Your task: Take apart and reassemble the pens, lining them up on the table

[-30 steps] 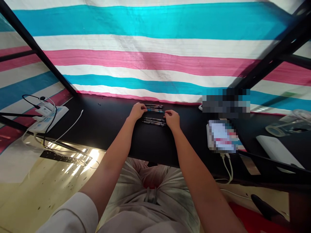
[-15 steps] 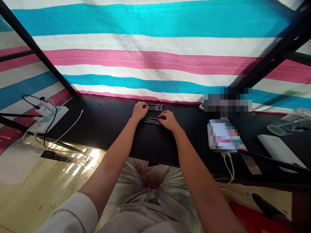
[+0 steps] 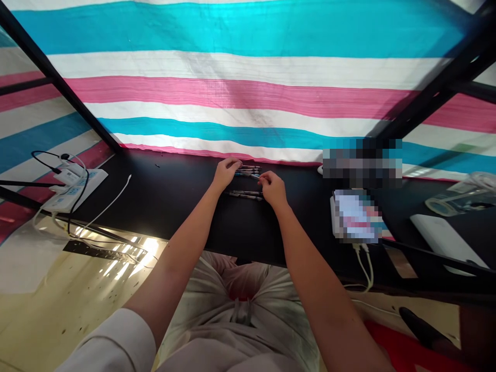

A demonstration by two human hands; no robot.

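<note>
Several slim pens lie on the black table in two groups. The far group of pens (image 3: pixel 251 168) lies between my hands, near the striped sheet. Closer to me is the near group of dark pens (image 3: pixel 245 195), lying side by side. My left hand (image 3: pixel 227 172) is closed at the left ends of the far group, its fingertips pinched together on a pen. My right hand (image 3: pixel 273 187) is closed in a pinch on the right end of a pen with a light blue part (image 3: pixel 253 176), just above the near group. Fingertips partly hide the pen ends.
The black table (image 3: pixel 174 196) meets a striped sheet (image 3: pixel 248 98). At left lie a white power strip (image 3: pixel 79 191) and a white cable (image 3: pixel 112 200). To the right are a blurred phone (image 3: pixel 356 217), a white box (image 3: pixel 445 237) and a clear container (image 3: pixel 457 199).
My right hand has moved slightly up and right from the near pens to a pen of the far group. My left hand has shifted slightly up and right.
</note>
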